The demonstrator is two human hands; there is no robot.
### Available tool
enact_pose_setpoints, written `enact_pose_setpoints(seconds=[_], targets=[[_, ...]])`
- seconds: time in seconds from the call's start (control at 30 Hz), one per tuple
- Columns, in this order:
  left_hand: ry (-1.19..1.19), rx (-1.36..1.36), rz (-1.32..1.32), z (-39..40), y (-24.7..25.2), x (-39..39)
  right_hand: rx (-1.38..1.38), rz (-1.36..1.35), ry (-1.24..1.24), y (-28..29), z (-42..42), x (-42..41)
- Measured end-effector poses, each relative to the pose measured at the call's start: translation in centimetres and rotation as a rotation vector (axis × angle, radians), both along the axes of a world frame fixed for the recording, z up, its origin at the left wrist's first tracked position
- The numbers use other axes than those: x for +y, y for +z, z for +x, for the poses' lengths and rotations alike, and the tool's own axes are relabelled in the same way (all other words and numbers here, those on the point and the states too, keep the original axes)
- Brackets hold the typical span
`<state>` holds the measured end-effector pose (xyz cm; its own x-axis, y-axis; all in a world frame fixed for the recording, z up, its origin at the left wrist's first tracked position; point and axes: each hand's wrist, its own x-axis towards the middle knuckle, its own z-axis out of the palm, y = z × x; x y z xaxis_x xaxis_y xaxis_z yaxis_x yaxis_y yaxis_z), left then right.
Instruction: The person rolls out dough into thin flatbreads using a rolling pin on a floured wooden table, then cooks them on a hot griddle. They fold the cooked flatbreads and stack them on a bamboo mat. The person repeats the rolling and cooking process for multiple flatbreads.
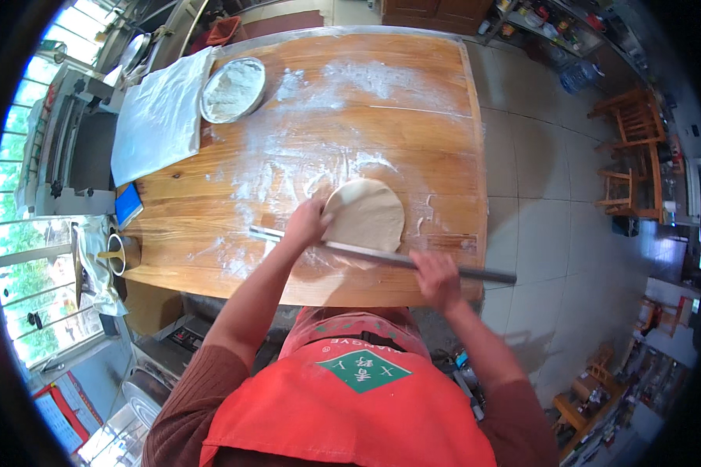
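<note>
A flat round sheet of dough [365, 213] lies on the floured wooden table [210, 187] in front of me. Across its near edge runs a long metal-looking rod [374, 255], slanting down to the right. My right hand [436, 279] is closed around the rod, right of the dough, and looks slightly blurred. My left hand [308, 223] is at the dough's left edge, above the rod; its thumb and fingers pinch that edge. Part of the dough shows on the near side of the rod.
A bowl of flour [233, 90] stands at the back left beside a white cloth or plastic sheet [158, 117]. A machine with rollers [76, 146], a blue box [128, 205] and a cup with a handle or brush inside [124, 254] are along the left side.
</note>
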<state>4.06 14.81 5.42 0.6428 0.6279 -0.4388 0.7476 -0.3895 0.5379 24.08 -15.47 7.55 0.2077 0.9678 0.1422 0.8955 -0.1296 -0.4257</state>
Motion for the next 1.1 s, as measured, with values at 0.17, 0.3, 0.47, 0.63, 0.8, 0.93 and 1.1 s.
enact_pose_setpoints(seconds=[0.17,0.3,0.47,0.63,0.8,0.93,1.1], targets=[[0.158,-0.152,0.703,-9.3,0.4,-7.0,0.034,-0.073,-0.099,-0.7,-7.1,0.1],[0.115,-0.143,0.817,-5.9,-1.2,1.3,-0.284,0.118,-0.299,-3.7,-2.5,10.2],[0.276,-0.227,0.451,1.0,-1.4,13.9,-0.191,0.160,-0.210,-3.6,2.5,19.3],[0.138,-0.009,0.095,-2.9,-1.5,7.2,-0.095,0.065,-0.007,-2.4,0.5,10.8],[0.247,-0.080,0.401,-12.0,1.4,-2.0,-0.037,-0.031,0.006,-1.0,-6.1,4.8],[0.072,-0.177,0.727,-12.9,0.2,-0.1,-0.267,0.065,-0.235,-3.1,-5.2,11.7],[0.292,-0.344,0.774,-5.3,-0.2,15.4,-0.369,0.100,-0.299,-5.0,0.1,20.7]])
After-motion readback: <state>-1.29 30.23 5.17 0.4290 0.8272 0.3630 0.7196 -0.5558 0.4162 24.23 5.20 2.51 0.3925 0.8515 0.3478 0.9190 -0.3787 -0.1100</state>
